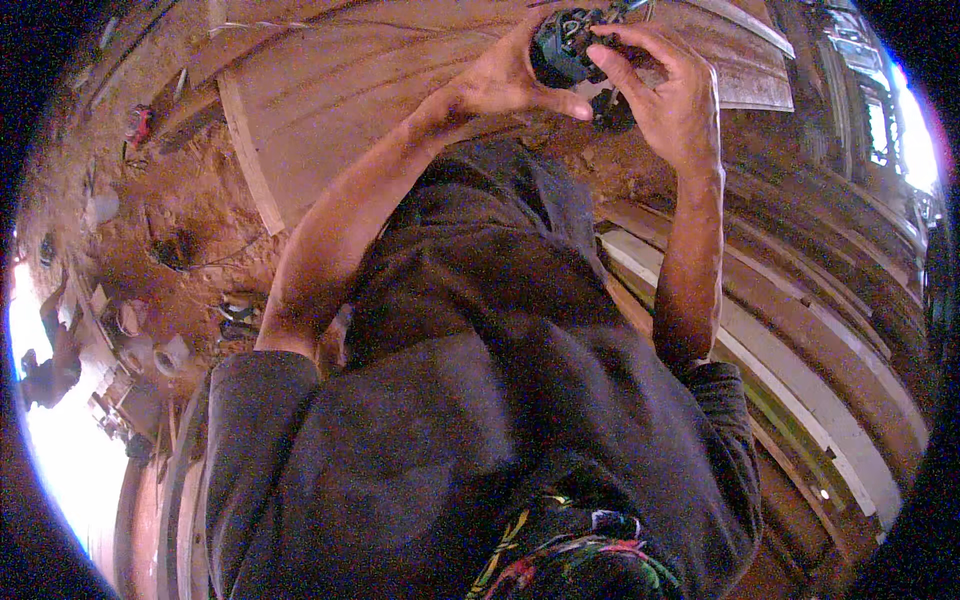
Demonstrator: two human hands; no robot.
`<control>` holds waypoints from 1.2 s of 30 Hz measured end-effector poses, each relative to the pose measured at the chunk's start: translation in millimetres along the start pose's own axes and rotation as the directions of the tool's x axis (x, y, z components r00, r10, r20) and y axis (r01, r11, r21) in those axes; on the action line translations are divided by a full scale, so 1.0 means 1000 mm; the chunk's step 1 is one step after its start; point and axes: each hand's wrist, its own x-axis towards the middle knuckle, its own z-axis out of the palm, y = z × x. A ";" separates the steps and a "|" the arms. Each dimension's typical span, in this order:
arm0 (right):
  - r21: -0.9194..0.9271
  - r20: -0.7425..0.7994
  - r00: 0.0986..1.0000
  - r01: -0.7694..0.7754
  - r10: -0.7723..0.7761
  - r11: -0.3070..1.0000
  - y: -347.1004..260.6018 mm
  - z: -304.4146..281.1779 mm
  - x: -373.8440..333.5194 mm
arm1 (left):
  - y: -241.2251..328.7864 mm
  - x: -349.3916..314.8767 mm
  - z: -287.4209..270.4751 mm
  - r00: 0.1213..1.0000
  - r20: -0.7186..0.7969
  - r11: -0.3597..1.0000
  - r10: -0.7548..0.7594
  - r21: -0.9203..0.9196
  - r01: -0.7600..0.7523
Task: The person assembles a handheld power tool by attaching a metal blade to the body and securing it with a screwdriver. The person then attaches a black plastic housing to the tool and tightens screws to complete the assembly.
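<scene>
Head view: left hand (505, 75) and right hand (665, 95) clasped around dark power tool (562, 45), held up above wooden door panel (380, 90); best kept steady with left grip firm while right fingertips work gently.

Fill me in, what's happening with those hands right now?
A person in a dark shirt holds a small dark power tool up in both hands. The left hand cups it from the side, while the right hand curls its fingers over the top. Wooden boards and reddish dirt lie around.
</scene>
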 end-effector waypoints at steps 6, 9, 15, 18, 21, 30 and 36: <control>0.030 0.067 0.998 -0.004 0.002 1.000 -0.009 0.007 0.001 | -0.041 0.001 -0.033 1.000 0.003 0.990 0.019 0.138 -0.019; 0.060 0.106 0.993 -0.061 0.055 0.996 -0.013 0.009 0.002 | -0.036 -0.006 -0.033 0.999 -0.026 0.994 0.034 0.108 -0.031; 0.093 0.079 0.989 0.115 -0.123 0.989 -0.005 0.011 0.005 | -0.042 -0.012 -0.041 1.000 -0.009 0.995 -0.029 0.094 0.030; 0.040 0.088 0.980 0.173 -0.176 0.984 -0.001 0.007 0.008 | -0.034 -0.013 -0.035 1.000 -0.001 0.996 -0.026 0.085 0.026; 0.008 0.134 0.983 0.130 -0.129 0.992 -0.006 0.005 0.009 | -0.034 -0.012 -0.036 0.999 -0.007 0.997 -0.043 0.061 0.044; 0.141 0.281 0.959 0.000 -0.040 0.990 -0.004 0.000 0.017 | -0.048 -0.008 -0.044 1.000 0.008 0.996 0.011 0.091 -0.011; 0.109 0.342 0.933 0.076 -0.109 0.991 -0.003 -0.013 0.027 | -0.016 -0.009 -0.024 1.000 -0.006 1.000 -0.004 -0.020 0.004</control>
